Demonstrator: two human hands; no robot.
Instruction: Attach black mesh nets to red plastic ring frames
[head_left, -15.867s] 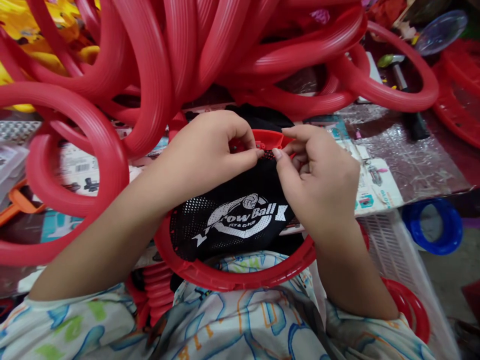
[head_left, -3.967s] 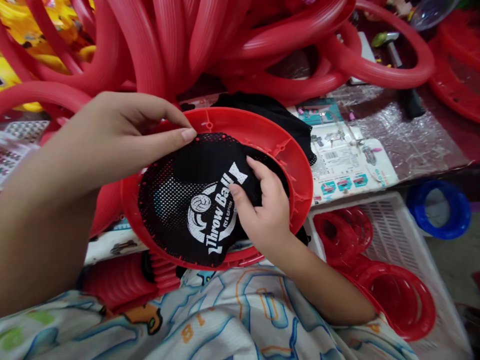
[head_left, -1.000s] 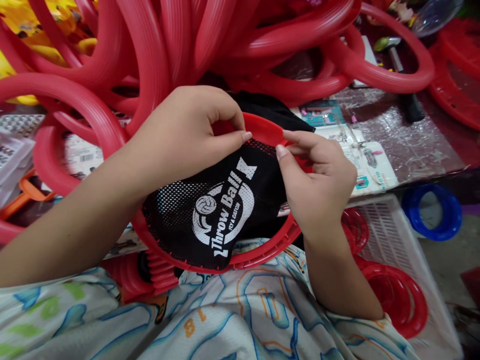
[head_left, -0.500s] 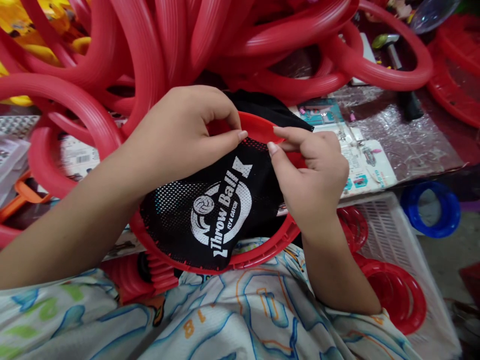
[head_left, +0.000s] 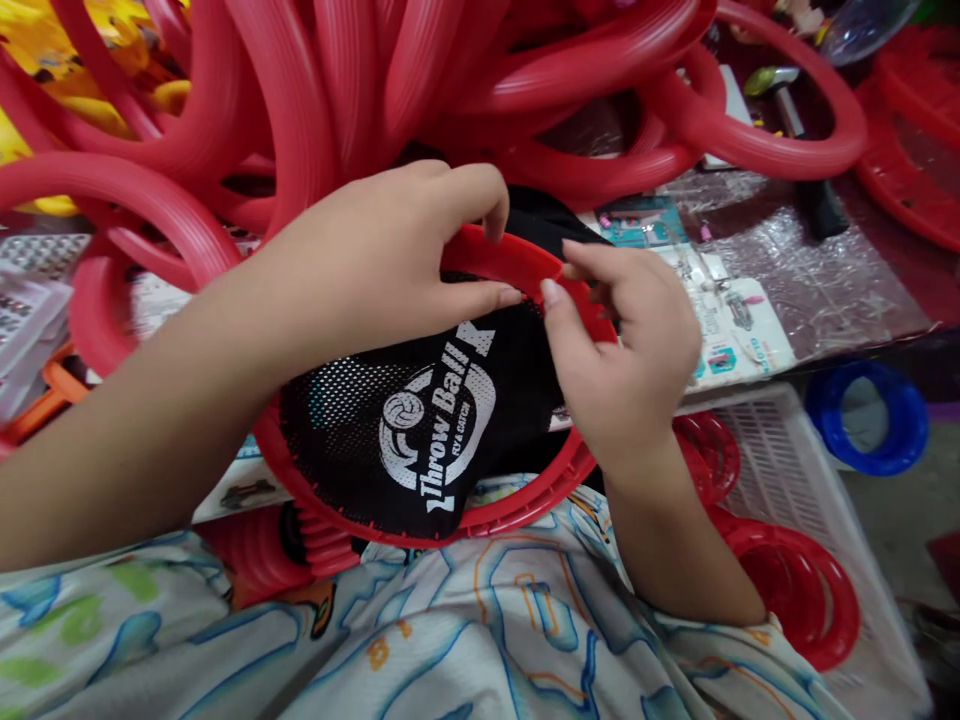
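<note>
At the near edge of the worktop, centre, a red ring is partly spanned by black mesh. The mesh's far edge is probably best drawn taut and pressed evenly to the ring by the left hand, grip spread, and the right hand, whose pinch cannot be confirmed. White lettering is borne aslant by the mesh, slack at near right.

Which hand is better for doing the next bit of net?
Probably the right hand: it's nearer the side where the black mesh lies clear of the red ring. The left hand has its thumb and finger spread apart.
</note>
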